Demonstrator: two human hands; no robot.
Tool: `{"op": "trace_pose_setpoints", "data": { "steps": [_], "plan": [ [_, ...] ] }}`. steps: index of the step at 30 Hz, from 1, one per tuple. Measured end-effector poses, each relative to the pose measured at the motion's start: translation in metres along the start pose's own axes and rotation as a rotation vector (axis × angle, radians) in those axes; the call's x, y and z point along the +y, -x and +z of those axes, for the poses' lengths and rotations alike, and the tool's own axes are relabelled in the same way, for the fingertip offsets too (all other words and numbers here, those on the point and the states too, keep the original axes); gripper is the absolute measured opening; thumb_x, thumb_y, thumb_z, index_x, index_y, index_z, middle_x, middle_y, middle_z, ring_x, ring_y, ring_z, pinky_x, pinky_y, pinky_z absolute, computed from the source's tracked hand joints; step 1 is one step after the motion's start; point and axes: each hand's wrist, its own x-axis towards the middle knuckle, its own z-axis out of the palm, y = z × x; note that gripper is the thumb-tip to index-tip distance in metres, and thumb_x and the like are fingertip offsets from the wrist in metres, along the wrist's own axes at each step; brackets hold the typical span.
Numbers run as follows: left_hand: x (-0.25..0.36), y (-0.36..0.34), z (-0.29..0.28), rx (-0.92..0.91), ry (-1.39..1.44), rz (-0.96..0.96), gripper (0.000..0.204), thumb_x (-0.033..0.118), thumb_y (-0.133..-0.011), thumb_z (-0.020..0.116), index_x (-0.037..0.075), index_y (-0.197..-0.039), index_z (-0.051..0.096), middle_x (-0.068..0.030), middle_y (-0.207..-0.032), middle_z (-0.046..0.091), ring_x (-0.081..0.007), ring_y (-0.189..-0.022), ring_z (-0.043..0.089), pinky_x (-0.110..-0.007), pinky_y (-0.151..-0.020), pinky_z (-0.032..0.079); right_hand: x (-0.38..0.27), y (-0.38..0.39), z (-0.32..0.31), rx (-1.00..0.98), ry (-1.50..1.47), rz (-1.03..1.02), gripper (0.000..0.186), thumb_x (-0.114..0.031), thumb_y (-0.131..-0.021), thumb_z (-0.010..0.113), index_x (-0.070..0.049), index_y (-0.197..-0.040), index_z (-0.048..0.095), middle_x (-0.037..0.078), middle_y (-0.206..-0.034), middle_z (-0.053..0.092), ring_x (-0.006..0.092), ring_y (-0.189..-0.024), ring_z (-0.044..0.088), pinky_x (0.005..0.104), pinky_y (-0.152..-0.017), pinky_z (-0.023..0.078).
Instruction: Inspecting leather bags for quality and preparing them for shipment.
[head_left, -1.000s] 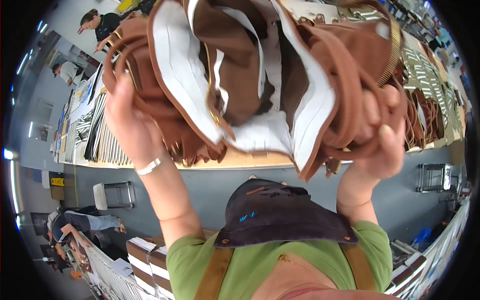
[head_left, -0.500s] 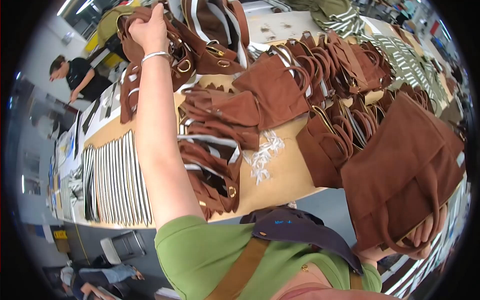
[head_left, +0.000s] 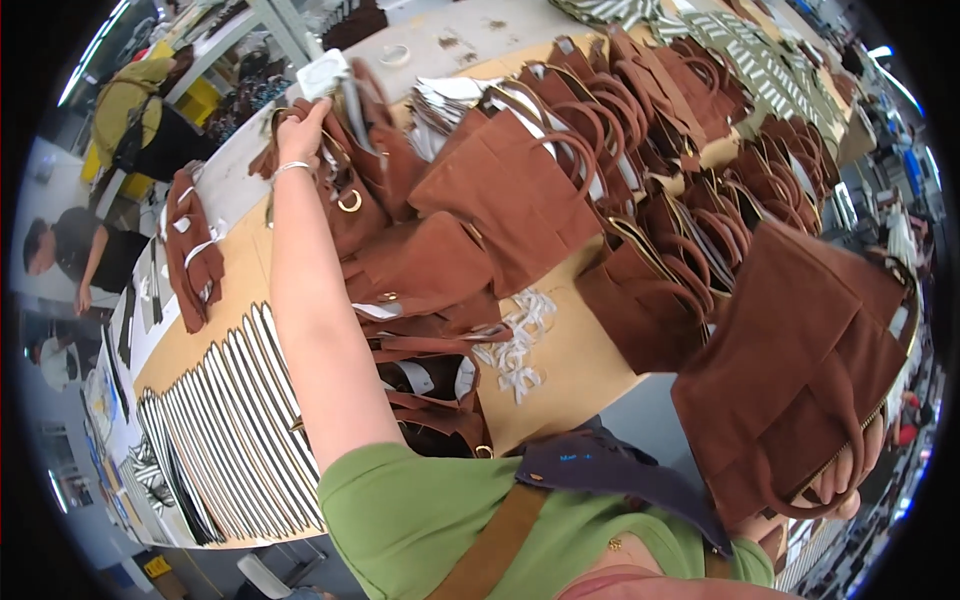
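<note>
My left hand (head_left: 302, 132) reaches to the far part of the table, its fingers closed on a brown bag (head_left: 350, 210) with brass zip and rings. At the lower right my right hand (head_left: 838, 470) grips another brown bag (head_left: 770, 350) near its zipper and looped handle, held off the table with its outside facing up. Rows of similar bags (head_left: 510, 200) stand and lie across the middle, several showing white linings and curved handles. A tangle of white scraps (head_left: 520, 340) lies on the tan table covering between them.
Striped strips (head_left: 220, 430) lie in a row at left, near a folded brown piece (head_left: 190, 250). Olive striped fabric (head_left: 750, 80) covers the back right. Co-workers (head_left: 70, 260) are beyond the table's left side, one in olive (head_left: 130, 110) by shelving.
A second ago both hands held brown bags up before me; since then my left arm has stretched forward to the piles, and my right hand has swung lower right with its bag.
</note>
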Motion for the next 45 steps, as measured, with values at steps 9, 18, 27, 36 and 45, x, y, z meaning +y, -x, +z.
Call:
{"op": "trace_pose_setpoints", "data": {
  "steps": [9,18,27,36,45],
  "plan": [
    [-0.015,0.028,-0.005,0.161,-0.814,0.378,0.062,0.042,-0.080,0.072,0.000,-0.123,0.060,-0.0178,-0.112,0.066,-0.0301,-0.110,0.061,-0.037,-0.095,0.045,0.054,-0.033,0.008,-0.101,-0.318,0.279,0.049,0.009,-0.066,0.074,-0.009,-0.093,0.038,0.007,-0.066,0.050,0.0131,-0.044,0.046,0.0229,-0.039,0.039],
    [0.165,0.368,-0.026,-0.909,-0.392,0.623,0.036,0.004,-0.086,0.062,0.007,-0.121,0.060,-0.0035,-0.119,0.059,-0.0133,-0.104,0.058,-0.027,-0.085,0.049,0.121,-0.051,0.002,0.144,0.078,0.735,0.031,-0.013,-0.090,0.051,-0.004,-0.119,0.041,0.003,-0.086,0.044,0.0093,-0.064,0.038,0.0224,-0.053,0.033],
    [0.047,0.546,0.005,-0.633,-0.797,0.979,0.035,0.007,-0.077,0.064,0.018,-0.110,0.065,0.0000,-0.117,0.060,-0.0236,-0.111,0.054,-0.037,-0.093,0.042,0.168,-0.035,-0.100,0.070,0.361,1.143,0.024,-0.015,-0.093,0.055,0.000,-0.111,0.057,0.011,-0.100,0.066,0.0187,-0.076,0.062,0.0302,-0.068,0.052],
    [-0.020,0.568,-0.026,-0.270,-0.793,0.680,0.026,0.004,-0.072,0.066,0.013,-0.095,0.070,-0.0018,-0.093,0.059,-0.0246,-0.094,0.056,-0.037,-0.086,0.046,0.113,-0.019,-0.221,0.046,0.656,1.007,0.029,-0.013,-0.092,0.054,0.000,-0.118,0.049,0.012,-0.094,0.065,0.0126,-0.061,0.059,0.0244,-0.053,0.046],
    [0.020,0.591,0.004,-0.253,-0.858,0.666,0.023,0.011,-0.067,0.067,0.014,-0.090,0.070,-0.0044,-0.126,0.054,-0.0320,-0.121,0.044,-0.047,-0.098,0.033,0.123,0.003,-0.104,-0.906,1.509,-0.169,0.035,-0.001,-0.074,0.067,-0.009,-0.107,0.062,0.009,-0.109,0.059,0.0316,-0.104,0.057,0.0417,-0.091,0.047]
  ]
}}
